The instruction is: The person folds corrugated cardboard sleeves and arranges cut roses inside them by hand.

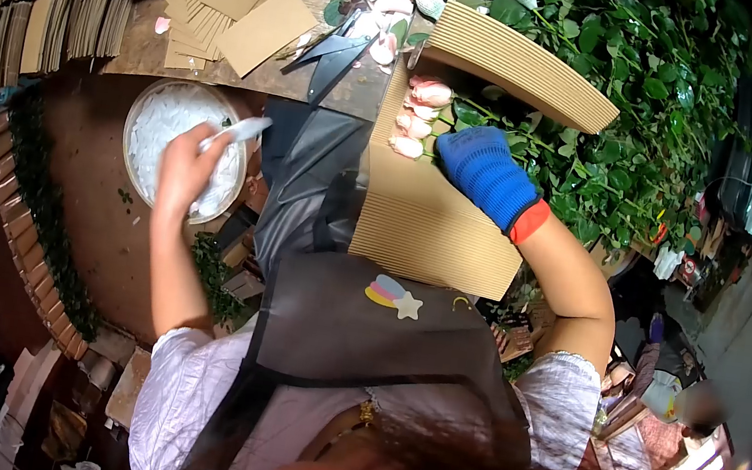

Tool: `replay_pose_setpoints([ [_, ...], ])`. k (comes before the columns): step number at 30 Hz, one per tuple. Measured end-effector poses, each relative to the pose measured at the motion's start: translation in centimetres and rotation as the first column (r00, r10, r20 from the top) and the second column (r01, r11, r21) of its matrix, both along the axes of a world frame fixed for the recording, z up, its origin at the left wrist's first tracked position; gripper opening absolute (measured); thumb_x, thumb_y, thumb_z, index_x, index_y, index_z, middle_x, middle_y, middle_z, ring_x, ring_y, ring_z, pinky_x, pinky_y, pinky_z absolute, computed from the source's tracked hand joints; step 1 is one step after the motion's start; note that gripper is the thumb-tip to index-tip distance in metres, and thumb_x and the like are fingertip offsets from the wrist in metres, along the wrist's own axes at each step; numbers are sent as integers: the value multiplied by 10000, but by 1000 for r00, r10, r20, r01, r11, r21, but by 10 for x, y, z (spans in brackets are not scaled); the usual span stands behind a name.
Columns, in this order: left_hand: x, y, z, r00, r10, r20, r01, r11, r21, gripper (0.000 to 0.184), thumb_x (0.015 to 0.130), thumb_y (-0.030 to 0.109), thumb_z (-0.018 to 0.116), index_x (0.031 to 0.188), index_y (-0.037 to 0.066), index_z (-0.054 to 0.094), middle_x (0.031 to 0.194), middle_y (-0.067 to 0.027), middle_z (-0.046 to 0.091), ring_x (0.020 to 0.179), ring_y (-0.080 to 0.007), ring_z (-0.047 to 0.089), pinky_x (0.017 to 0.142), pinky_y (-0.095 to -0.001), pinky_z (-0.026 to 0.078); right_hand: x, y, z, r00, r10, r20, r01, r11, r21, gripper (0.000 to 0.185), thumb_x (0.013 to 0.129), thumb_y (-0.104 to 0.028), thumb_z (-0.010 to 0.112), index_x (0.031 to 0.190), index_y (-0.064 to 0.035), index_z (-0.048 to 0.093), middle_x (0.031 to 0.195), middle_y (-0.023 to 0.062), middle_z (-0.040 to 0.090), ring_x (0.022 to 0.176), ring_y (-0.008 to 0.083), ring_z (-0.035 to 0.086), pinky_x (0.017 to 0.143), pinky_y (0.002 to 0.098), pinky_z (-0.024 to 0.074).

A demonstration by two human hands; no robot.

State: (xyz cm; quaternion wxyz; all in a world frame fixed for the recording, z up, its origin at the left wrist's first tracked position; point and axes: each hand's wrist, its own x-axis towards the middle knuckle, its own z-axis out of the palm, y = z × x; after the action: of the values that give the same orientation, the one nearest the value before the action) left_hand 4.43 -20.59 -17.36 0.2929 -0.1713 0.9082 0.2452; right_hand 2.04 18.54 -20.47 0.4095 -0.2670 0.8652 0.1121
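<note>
Room's cluttered; bench [141, 43] at 11, leaves [625, 107] at 1. L hand [189, 165], blurred, grips white slip [252, 128] at tub's [127, 142] 2 o'clock. R hand [485, 174], gloved, fingertips hidden, can't tell if gripping; pink roses [415, 125] at its 9. Approx one row's laid, card [434, 234] unclosed; stem ends lost in leaves.

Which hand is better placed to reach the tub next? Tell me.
Likely the left hand: it holds a white piece over the tub; the gloved right hand is by the pink roses.
</note>
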Motion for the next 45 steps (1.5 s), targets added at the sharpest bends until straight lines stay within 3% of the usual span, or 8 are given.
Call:
replay_pose_setpoints([
  [2,24,-24,6,912,-402,84,357,674,-647,322,864,324,754,1065,73,740,1097,-198,695,1060,-373,634,866,-466,500,-3,-5,3,999,-11,32,10,999,48,203,933,-157,585,987,-108,774,984,91,767,927,247,739,711,417,574],
  [4,36,-33,-28,816,-576,-41,357,560,-747,357,861,328,768,1121,89,718,1075,-112,667,1163,-361,539,953,-458,448,-4,-6,4,999,-25,34,24,999,43,205,934,-160,587,1001,-115,775,989,82,768,933,241,739,717,417,573],
  [6,10,34,-26,860,-294,-416,302,952,-48,382,865,264,779,1153,37,671,1191,-178,645,1125,-356,594,978,-445,467,-3,-5,5,1000,-3,30,2,1000,31,204,930,-160,590,1003,-116,776,985,81,769,934,239,739,718,411,571],
  [10,-26,156,-50,928,-125,-351,343,651,677,837,783,325,856,1401,-9,402,1323,-228,534,1227,-352,547,1045,-415,445,-1,4,1,1000,-10,-4,9,999,-40,207,926,-162,581,983,-114,774,962,101,765,908,250,741,717,404,569],
  [13,-41,181,-82,793,-395,-464,585,707,398,1118,624,478,922,1445,9,325,1465,-269,311,1372,-461,291,1174,-506,263,1,10,5,998,-17,-61,9,992,-128,202,928,-202,567,930,-112,748,905,127,750,851,289,735,710,430,560],
  [21,-44,184,-83,756,-514,-404,641,707,299,1122,609,448,927,1442,-5,328,1537,-358,157,1406,-560,196,1183,-559,249,-4,17,29,965,-228,-127,143,869,-473,210,932,-309,607,1090,-177,648,839,154,705,790,353,692,700,484,533],
  [29,-38,186,-104,777,-249,-578,542,732,413,697,703,407,888,1257,93,606,1519,-271,274,1388,-459,300,1128,-495,332,-12,22,35,953,-271,-135,176,859,-480,207,920,-330,620,1003,-143,650,849,150,697,800,356,689,697,491,528],
  [45,-34,187,-111,759,-264,-595,555,740,380,671,718,407,877,1282,130,643,1531,-279,258,1379,-428,297,1147,-486,284,-11,18,-9,899,-348,-265,187,855,-484,183,929,-334,616,964,-155,631,825,100,696,744,330,679,635,460,528],
])
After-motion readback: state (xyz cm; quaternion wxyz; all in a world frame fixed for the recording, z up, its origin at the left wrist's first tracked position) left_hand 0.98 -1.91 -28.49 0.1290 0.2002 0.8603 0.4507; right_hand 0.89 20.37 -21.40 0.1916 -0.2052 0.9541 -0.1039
